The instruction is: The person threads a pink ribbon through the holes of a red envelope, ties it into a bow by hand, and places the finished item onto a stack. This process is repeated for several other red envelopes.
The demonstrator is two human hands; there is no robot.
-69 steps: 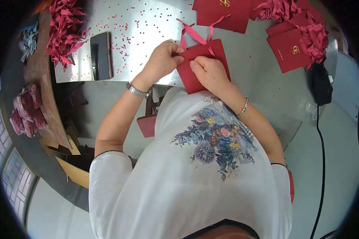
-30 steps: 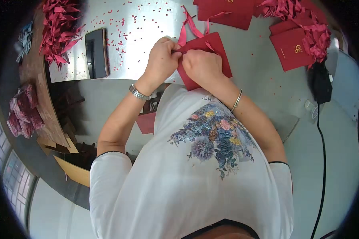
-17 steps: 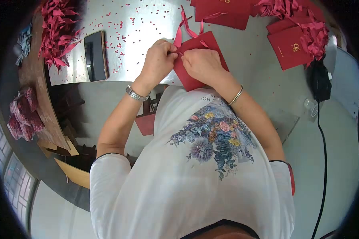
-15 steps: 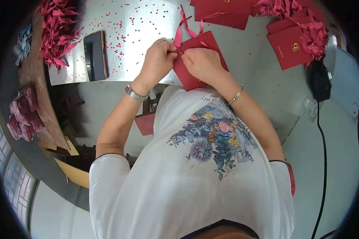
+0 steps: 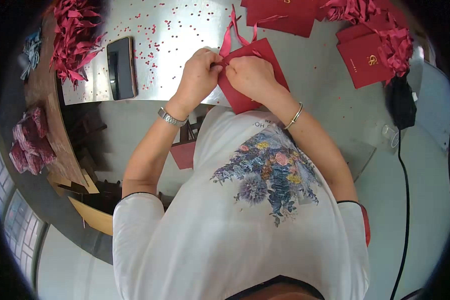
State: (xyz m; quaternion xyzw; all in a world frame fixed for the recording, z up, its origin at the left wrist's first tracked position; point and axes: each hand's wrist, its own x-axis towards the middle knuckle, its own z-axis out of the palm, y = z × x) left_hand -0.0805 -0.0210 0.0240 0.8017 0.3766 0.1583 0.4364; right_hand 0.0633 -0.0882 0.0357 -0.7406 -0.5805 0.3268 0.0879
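The person's right hand (image 5: 252, 76) had just come in across the dark red, flat, square-cornered card bag (image 5: 239, 98); a couple of seconds earlier it had worked further over to the right, with a wider gap between it and the left hand (image 5: 201, 75). By now the two sets of fingertips nearly met at the bag's left edge. The bag lay tilted at the near edge of the smooth, silvery-grey table (image 5: 310, 57), its lowest corner by the white shirt (image 5: 240, 215).

The left grip was pinched closed, thumb against finger, on that edge of the bag. The right grip was folded loosely into a fist over the bag's face — what, if anything, its tips had caught, I could not tell.

A crimson fabric ribbon (image 5: 228, 40) ran up from the bag's far side, its looped ends untied, much as before. To me the shift meant that the work had narrowed to one small spot, a fiddly two-handed job not yet done.

Nothing else had moved of its own accord — the black, gold-rimmed phone (image 5: 121, 68) lay well left of the bag, and red card bags with bunched ribbons (image 5: 362, 65) lay well to its right.
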